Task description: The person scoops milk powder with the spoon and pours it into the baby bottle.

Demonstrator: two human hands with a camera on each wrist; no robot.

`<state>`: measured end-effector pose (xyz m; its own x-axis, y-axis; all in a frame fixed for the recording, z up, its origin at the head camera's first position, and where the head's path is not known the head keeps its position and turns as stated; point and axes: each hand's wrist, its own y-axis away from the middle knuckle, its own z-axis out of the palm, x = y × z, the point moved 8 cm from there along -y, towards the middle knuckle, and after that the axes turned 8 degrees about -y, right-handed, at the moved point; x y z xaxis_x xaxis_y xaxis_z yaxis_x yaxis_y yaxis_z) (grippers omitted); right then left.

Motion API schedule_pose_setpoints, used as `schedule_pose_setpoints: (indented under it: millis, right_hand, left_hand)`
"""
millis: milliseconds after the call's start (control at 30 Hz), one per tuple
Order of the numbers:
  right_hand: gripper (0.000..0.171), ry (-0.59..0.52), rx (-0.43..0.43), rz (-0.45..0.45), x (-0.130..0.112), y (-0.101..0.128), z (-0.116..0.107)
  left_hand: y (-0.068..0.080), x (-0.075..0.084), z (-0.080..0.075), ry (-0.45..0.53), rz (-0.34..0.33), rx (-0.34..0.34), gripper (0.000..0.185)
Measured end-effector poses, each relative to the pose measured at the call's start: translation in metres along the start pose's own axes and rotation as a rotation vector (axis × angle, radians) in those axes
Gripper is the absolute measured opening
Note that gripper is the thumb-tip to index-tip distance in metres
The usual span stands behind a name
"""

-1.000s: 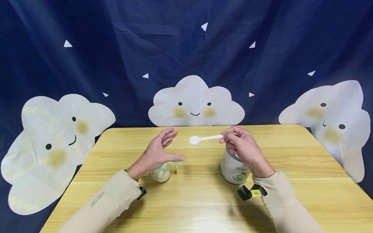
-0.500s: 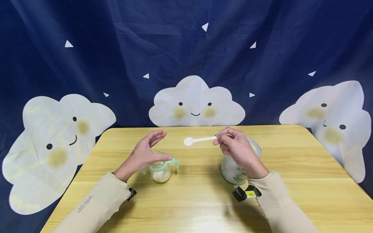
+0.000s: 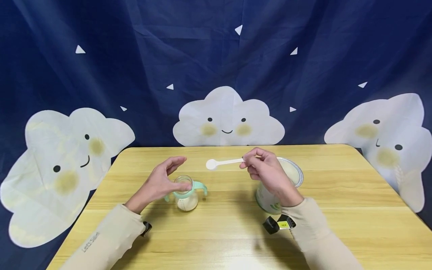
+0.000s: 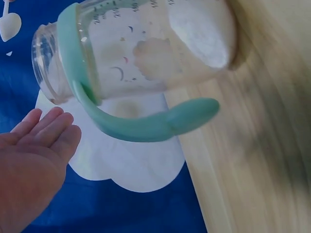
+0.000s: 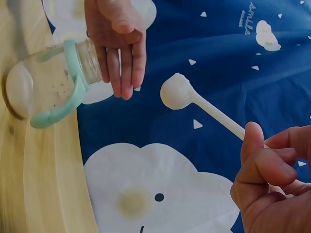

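My right hand (image 3: 264, 168) pinches the handle end of a white measuring scoop (image 3: 212, 164), held level above the table. White powder seems to fill its bowl, which points left in the head view. A clear baby bottle (image 4: 131, 53) with a mint-green collar and two handles stands uncapped, white powder lying at its bottom. Beside the bottle's neck is my left hand (image 3: 158, 186), fingers extended and thumb apart; whether it touches the glass I cannot tell. Behind my right hand stands a white tin (image 3: 266, 197) with pale powder in its open top, partly hidden.
The wooden table (image 3: 216, 236) carries the bottle on the left and the tin on the right. A dark blue curtain (image 3: 202, 48) with smiling white clouds hangs behind the table's far edge.
My right hand has carried the scoop leftward, toward the bottle. My left hand has shifted left and slightly down, uncovering the bottle's neck. The tin's open top now shows more.
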<state>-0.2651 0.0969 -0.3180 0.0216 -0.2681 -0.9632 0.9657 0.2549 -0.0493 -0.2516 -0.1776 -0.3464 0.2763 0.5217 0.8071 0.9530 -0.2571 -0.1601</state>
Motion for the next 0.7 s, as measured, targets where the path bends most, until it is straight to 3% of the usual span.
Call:
schedule_pose_setpoints:
  millis: [167, 433, 700]
  right_hand:
    - [0.016, -0.003, -0.002, 0.013, 0.004, -0.002, 0.006]
    - [0.014, 0.021, -0.004, 0.032, 0.014, -0.005, 0.016]
    - [0.016, 0.006, -0.005, 0.042, 0.021, -0.008, 0.026]
  left_hand:
    - [0.002, -0.009, 0.002, 0.006, -0.007, -0.031, 0.088]
    - [0.006, -0.018, 0.008, -0.05, 0.034, -0.063, 0.088]
    - [0.008, -0.029, 0.015, -0.073, 0.007, -0.074, 0.085]
